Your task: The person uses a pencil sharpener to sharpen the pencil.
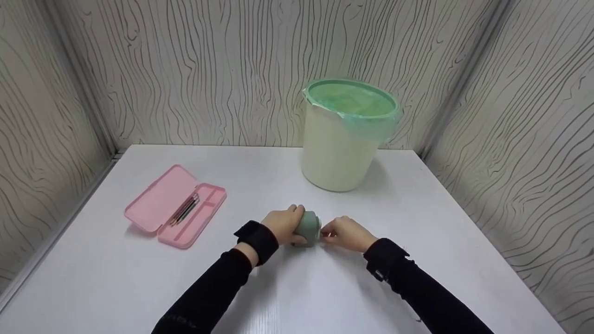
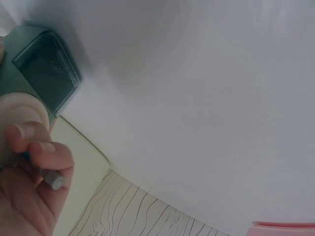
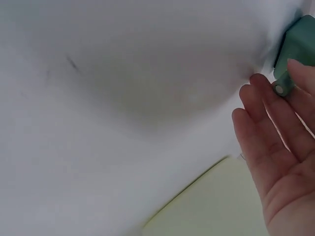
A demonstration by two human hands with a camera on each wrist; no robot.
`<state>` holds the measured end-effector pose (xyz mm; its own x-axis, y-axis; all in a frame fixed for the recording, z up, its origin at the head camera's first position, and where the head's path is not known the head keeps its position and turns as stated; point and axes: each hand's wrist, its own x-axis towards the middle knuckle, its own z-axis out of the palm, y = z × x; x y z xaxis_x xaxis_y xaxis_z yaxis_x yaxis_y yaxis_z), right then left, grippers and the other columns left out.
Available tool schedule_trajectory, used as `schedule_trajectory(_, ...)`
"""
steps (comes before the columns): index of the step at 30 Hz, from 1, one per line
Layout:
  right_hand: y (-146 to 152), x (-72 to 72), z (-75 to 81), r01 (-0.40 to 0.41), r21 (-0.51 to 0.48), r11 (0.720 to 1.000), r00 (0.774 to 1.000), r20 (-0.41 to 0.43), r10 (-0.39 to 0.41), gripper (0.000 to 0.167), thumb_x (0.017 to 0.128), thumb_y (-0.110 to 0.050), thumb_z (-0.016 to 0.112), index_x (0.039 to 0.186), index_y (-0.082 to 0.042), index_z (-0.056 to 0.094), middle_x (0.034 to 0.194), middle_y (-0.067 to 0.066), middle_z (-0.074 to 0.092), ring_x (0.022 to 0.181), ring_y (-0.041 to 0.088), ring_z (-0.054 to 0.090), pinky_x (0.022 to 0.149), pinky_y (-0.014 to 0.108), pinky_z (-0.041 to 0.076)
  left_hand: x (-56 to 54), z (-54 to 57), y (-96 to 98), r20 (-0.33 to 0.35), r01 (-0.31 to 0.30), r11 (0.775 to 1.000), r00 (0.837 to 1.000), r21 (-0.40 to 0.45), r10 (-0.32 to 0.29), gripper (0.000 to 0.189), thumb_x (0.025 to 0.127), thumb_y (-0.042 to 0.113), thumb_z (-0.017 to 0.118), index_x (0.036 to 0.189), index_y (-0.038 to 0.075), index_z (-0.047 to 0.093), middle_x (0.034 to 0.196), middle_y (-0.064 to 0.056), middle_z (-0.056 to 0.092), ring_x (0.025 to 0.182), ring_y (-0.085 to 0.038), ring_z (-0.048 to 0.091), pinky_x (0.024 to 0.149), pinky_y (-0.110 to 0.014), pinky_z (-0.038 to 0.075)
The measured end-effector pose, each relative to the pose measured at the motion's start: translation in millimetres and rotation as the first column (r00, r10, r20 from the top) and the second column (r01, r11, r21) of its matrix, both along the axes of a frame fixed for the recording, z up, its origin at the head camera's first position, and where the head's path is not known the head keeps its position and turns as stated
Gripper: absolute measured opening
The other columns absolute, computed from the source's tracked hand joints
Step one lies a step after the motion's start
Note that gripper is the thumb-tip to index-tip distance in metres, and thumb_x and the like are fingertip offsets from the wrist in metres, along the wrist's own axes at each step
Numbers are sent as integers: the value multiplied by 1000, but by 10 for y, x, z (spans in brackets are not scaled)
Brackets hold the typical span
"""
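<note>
A green pencil sharpener (image 1: 306, 228) lies at the front middle of the white table. My left hand (image 1: 283, 225) grips its body from the left, fingers over the top and thumb low in front. On its right side is a round white disc (image 2: 22, 110) with a small crank knob (image 2: 53, 180). My right hand (image 1: 345, 233) pinches that knob between thumb and fingers; the right wrist view shows the knob's end (image 3: 279, 89) beside the fingertips. A dark see-through shavings drawer (image 2: 47, 69) shows in the left wrist view, where only a sliver of my left hand appears.
An open pink pencil case (image 1: 192, 215) lies to the left, with several pencils (image 1: 185, 209) inside. A pale bucket (image 1: 341, 148) with a green rim and a bag liner stands at the back right. Wood-patterned panels (image 1: 209, 69) enclose the table (image 1: 246, 171).
</note>
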<state>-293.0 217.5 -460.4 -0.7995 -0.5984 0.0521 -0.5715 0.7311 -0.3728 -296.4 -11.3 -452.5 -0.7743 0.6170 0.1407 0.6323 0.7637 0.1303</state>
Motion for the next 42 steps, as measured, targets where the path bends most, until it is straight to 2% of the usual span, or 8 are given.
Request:
schedule_trajectory(4,36,6,9,24,-28,999,999,47,-22,30,85,-16,82,109,1,76,95,13,80,82,20,74,73,27,58,5,2,-10,21,-4,1000,1000,3,4,64,86,46,81,126,5,51,108,-10,66,89,-24,73,78,-36,61)
schedule_trajectory(8,71,1,59,51,-25,998,996,76,-49,50,83,-23,85,124,1,70,112,19,76,98,31,74,86,42,60,-5,-20,6,29,-4,1000,1000,10,4,63,86,47,80,125,7,51,110,-10,66,90,-23,72,80,-36,61)
schedule_trajectory(11,63,-16,117,46,-36,998,994,101,-42,56,83,-23,86,130,0,66,123,18,74,109,35,71,95,50,57,-17,-45,43,23,-1,1000,1000,23,1,63,86,48,80,124,7,51,111,-9,66,90,-22,73,80,-35,61)
schedule_trajectory(18,26,-50,256,26,-5,1000,996,88,-26,59,79,-23,88,131,-5,66,124,9,75,115,32,69,100,51,54,-6,-78,161,-64,32,999,997,29,-30,66,82,50,83,123,7,54,108,-9,68,84,-20,73,72,-32,62)
schedule_trajectory(23,34,-55,367,28,25,999,996,83,-30,58,77,-25,89,127,-4,68,121,10,75,113,29,70,99,47,55,-7,-78,236,-28,22,999,999,36,-21,67,83,50,82,126,7,53,113,-10,68,90,-21,74,77,-33,62)
schedule_trajectory(31,2,-89,523,-5,107,994,997,81,-4,49,79,-26,89,118,-3,72,114,10,77,100,20,72,87,33,58,-15,-75,346,3,16,996,1000,84,-16,65,85,49,81,127,8,53,116,-9,69,93,-22,74,79,-33,61)
schedule_trajectory(35,15,-96,546,-21,131,991,999,49,15,47,76,-23,91,114,-3,73,110,9,78,97,19,72,85,32,58,-12,-71,381,30,-7,995,1000,102,4,66,85,49,81,129,9,53,118,-9,69,96,-21,73,82,-33,61)
schedule_trajectory(42,53,-100,532,-23,92,995,998,52,19,44,77,-20,90,115,-5,74,111,7,78,100,19,72,88,32,57,-32,-84,391,78,-42,990,996,138,31,69,85,51,80,133,10,53,119,-8,69,100,-22,72,84,-35,61)
